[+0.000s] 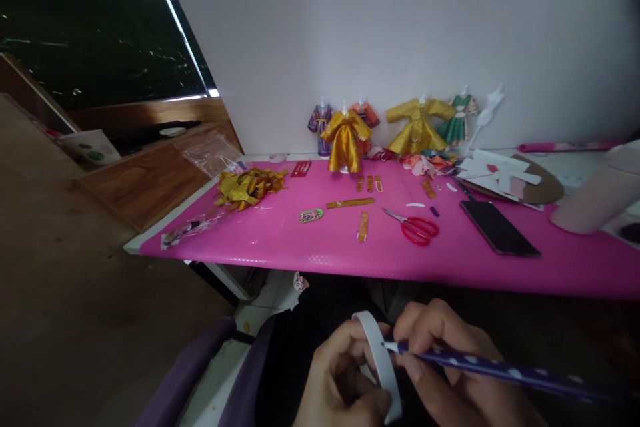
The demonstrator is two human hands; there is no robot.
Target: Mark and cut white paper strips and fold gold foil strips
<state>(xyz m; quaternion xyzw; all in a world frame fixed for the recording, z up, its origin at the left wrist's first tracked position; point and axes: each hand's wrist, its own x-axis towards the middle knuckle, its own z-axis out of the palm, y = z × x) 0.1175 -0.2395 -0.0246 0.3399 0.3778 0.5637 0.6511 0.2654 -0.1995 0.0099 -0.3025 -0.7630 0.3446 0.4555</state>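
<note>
In front of my lap, my left hand (333, 373) pinches a narrow white strip (379, 358) that bends in a curve between its fingers. My right hand (447, 340) grips a dark purple pen (483, 364) with white spots. Its pale tip meets the face of the strip or lies very close to it, and a small dark mark shows there. Both hands are below the front edge of the pink-covered table (295, 247). Red-handled scissors (419, 229) lie on the table beyond them, blades pointing left.
Small doll-size outfits on stands line the wall, among them a gold dress (346, 140). Gold fabric scraps (247, 187) are heaped at the left. A phone (497, 227), a pale bottle (603, 190) and white paper pieces (495, 170) occupy the right side.
</note>
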